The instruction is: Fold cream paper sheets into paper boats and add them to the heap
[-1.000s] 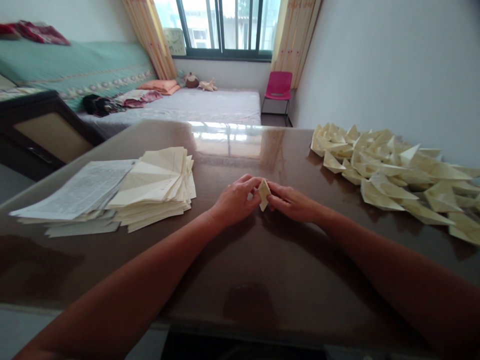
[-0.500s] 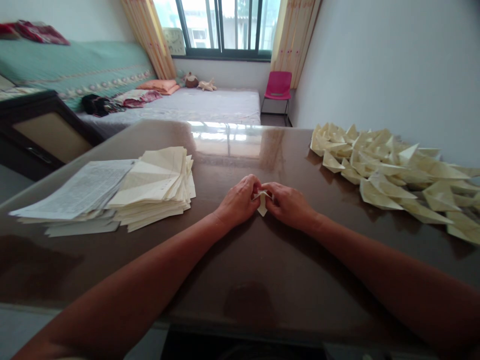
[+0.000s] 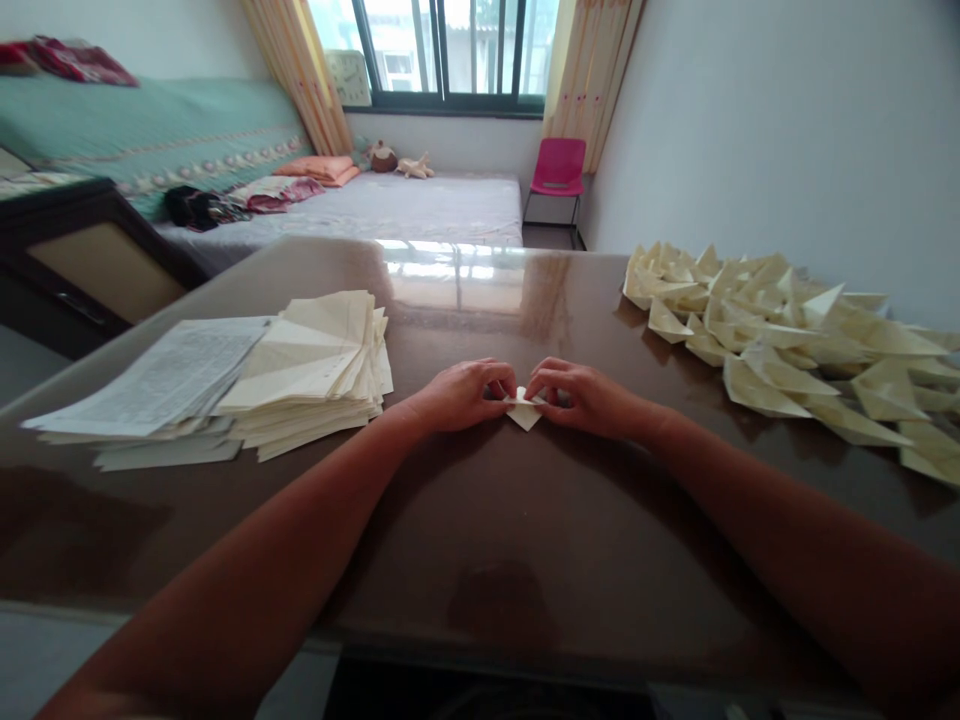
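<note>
A small folded piece of cream paper (image 3: 523,411) lies low over the glossy brown table (image 3: 480,520), pinched from both sides. My left hand (image 3: 459,393) grips its left end with thumb and fingers. My right hand (image 3: 576,395) grips its right end the same way. Only a pointed flap of the paper shows between the fingertips; the rest is hidden under them. Both forearms stretch across the table from the near edge.
A stack of flat cream sheets (image 3: 311,370) and printed pages (image 3: 161,380) lies on the left of the table. A heap of several folded paper boats (image 3: 787,340) fills the right side. Behind the table are a bed (image 3: 390,205) and a pink chair (image 3: 556,175).
The folded paper stood upright between my fingers a second ago; it is now flattened and spread sideways. Both hands have moved slightly apart and lower towards the table.
</note>
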Available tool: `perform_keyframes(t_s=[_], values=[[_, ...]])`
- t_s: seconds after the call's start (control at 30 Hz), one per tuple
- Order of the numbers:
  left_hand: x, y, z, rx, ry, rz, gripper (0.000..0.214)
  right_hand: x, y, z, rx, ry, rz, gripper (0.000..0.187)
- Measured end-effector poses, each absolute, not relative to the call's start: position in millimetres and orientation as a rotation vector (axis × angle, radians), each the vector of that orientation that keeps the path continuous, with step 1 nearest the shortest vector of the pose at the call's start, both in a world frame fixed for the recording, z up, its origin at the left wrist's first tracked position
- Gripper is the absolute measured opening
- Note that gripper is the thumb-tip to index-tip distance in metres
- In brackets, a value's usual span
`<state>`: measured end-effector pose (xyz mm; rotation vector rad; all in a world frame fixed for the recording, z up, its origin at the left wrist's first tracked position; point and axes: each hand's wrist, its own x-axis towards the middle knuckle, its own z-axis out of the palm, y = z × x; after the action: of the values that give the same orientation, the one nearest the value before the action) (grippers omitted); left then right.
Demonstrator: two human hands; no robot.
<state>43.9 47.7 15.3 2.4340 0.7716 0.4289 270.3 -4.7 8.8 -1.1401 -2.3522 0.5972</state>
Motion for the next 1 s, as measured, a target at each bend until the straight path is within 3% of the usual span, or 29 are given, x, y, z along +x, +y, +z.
perform_keyframes(t_s=[0.2, 0.5, 0.63, 1.0], values=[[35, 53, 22, 2.520, 0.759, 0.300, 0.017, 280, -1, 15, -1.061, -2.451, 0.688, 0.023], [50, 27, 27, 2.780, 1.028, 0.284, 0.028, 269, -4, 5, -1.237, -2.358, 0.562, 0.020], [53, 23, 27, 2.852, 1.069, 0.242, 0.029, 266, -7, 4, -1.355, -2.341, 0.486, 0.028], [63, 3, 33, 3.006, 0.958, 0.102, 0.019, 245, -30, 26, -1.450, -2.757, -0.195, 0.025]])
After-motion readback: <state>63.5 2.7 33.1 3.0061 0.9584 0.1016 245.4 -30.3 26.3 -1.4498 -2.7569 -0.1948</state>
